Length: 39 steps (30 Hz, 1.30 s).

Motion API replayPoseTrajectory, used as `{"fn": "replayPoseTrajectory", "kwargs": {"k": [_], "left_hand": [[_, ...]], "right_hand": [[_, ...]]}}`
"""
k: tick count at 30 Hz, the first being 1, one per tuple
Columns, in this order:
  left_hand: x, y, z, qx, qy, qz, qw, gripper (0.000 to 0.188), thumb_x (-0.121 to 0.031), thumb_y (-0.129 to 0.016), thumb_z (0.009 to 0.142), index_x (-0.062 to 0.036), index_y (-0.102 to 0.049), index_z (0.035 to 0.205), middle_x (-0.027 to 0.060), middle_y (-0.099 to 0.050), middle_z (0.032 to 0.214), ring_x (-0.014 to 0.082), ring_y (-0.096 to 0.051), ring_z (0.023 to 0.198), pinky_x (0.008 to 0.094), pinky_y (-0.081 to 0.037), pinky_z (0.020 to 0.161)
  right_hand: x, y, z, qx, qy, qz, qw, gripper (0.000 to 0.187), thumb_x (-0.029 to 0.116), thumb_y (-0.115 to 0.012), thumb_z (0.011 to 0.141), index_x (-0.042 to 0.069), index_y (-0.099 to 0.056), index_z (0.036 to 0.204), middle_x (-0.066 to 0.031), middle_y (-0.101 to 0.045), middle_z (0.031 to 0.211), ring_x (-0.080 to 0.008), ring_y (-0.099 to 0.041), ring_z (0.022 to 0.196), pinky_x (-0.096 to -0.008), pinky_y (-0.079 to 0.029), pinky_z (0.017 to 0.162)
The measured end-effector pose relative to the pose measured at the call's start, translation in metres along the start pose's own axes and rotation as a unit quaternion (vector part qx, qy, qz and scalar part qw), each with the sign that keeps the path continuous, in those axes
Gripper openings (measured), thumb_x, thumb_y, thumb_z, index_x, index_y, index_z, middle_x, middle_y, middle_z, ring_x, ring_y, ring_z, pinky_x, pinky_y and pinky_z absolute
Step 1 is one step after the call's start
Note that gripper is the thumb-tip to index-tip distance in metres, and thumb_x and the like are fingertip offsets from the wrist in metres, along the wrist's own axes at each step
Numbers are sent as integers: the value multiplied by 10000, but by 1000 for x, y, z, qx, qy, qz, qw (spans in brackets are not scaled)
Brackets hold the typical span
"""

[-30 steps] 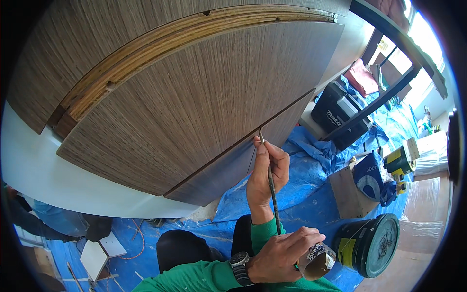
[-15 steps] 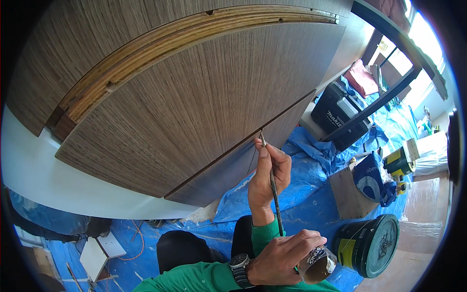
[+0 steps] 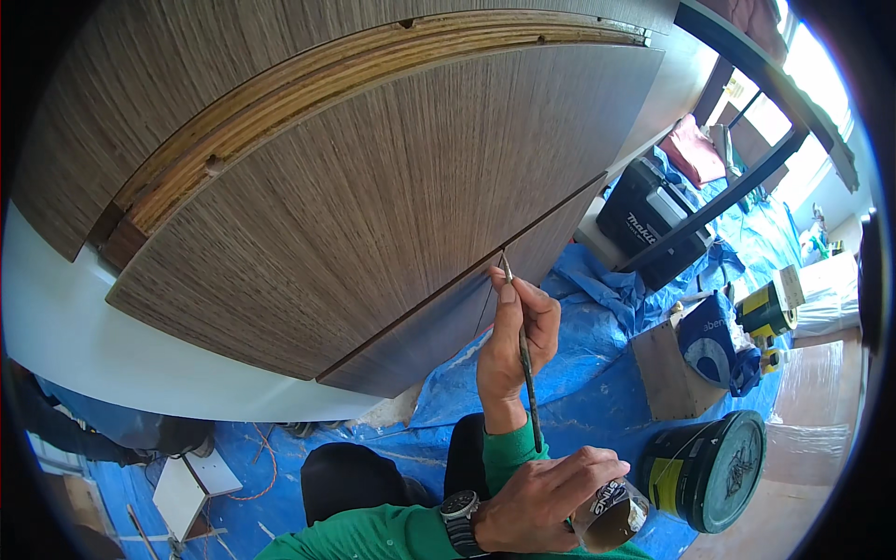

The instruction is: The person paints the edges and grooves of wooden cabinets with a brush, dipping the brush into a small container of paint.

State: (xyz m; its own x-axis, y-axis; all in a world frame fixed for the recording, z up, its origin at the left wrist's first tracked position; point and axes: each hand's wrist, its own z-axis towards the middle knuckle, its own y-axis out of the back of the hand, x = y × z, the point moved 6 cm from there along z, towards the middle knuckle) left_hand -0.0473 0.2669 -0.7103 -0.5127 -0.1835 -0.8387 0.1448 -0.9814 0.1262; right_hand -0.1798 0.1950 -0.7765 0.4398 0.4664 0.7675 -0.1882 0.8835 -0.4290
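A thin paintbrush [image 3: 525, 358] is pinched between the thumb and fingers of my right hand [image 3: 519, 327]. Its tip reaches the dark groove [image 3: 439, 293] between two brown wood-grain panels, the upper of which [image 3: 401, 177] is wide and curved. My left hand [image 3: 541, 499], with a watch [image 3: 459, 509] on the wrist, crosses below and grips a clear cut-off plastic cup [image 3: 611, 523]. Inside the cup is a brownish coating, with a pale smear near the rim. The left forearm hides part of my right forearm.
Blue sheeting [image 3: 579, 401] covers the floor. To the right stand a dark lidded bucket [image 3: 733, 471], a wooden box [image 3: 667, 378], a blue bag [image 3: 709, 341] and a black tool case [image 3: 653, 219]. A dark frame [image 3: 737, 191] leans there. Another person's leg [image 3: 84, 420] shows far left.
The brush tip has shifted very slightly to the right at the groove. The cup has tilted a little. At the far left, the other person's leg has moved.
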Motion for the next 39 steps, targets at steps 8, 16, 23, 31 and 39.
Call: {"fn": "replayPoseTrajectory", "kwargs": {"k": [8, 16, 23, 31, 39], "left_hand": [[5, -1, -5, -12, 23, -5, 1000, 717, -570, -684, 1001, 23, -565, 1386, 225, -683, 1252, 351, -754, 1109, 442, -647, 876], [6, -4, -6, -5, 7, 6, 1000, 802, -120, -886, 721, 10, -520, 1422, 194, -633, 1312, 367, -755, 1048, 458, -654, 809], [4, -2, -6, -27, 15, 9, 999, 728, -166, -884, 780, 12, -546, 1400, 191, -647, 1300, 337, -772, 976, 433, -654, 801], [1, 2, -4, -27, 15, 8, 999, 731, -208, -896, 784, 7, -554, 1393, 176, -656, 1276, 321, -771, 969, 416, -653, 800], [3, 2, -4, -36, 3, 16, 999, 735, -166, -889, 756, 6, -556, 1389, 174, -658, 1272, 319, -774, 965, 416, -656, 778]], "right_hand": [[-3, -2, -1, -5, -30, 0, 1000, 102, -46, -598, 1062, -23, -632, 1154, -163, -736, 1145, -258, -752, 1136, -356, -587, 1037], [-1, 1, -1, 7, -9, 1, 1000, 101, -45, -599, 1062, -27, -634, 1155, -163, -735, 1139, -262, -755, 1129, -353, -589, 1034], [-3, 0, 1, 3, -26, -6, 1000, 101, -46, -606, 1058, -26, -644, 1149, -159, -741, 1127, -244, -756, 1116, -343, -589, 1026], [1, -1, -2, 26, -17, -20, 999, 107, -50, -615, 1056, -21, -654, 1152, -155, -749, 1128, -226, -754, 1107, -338, -583, 1026], [3, -3, -5, 35, 6, -7, 999, 100, -50, -623, 1052, -20, -654, 1142, -165, -755, 1135, -221, -755, 1102, -330, -583, 1011]]}}
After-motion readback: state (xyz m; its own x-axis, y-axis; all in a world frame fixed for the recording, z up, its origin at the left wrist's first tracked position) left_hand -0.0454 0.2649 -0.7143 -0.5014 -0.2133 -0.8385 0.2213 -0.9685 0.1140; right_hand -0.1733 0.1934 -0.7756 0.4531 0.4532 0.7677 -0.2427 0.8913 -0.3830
